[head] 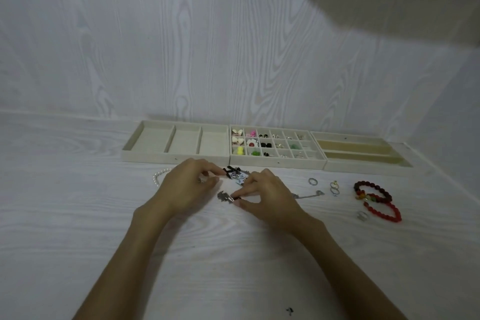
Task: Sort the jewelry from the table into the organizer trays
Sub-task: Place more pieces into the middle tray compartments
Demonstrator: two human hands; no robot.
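The many-celled middle cream tray [277, 162] already holds small earrings, while the right hand [270, 196] pinches a small silver clip [225, 196] in its fingers, the left hand [187, 186] curls over nearby pieces, and rings [313, 181], red bead bracelets [381, 204] and a pearl strand [158, 176] still wait on the surface.

Head view, down toward table [78, 215].

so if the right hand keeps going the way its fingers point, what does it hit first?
The right hand points left; its fingertips pinch a small silver charm. Past that, probably the left hand, though depth is unclear.
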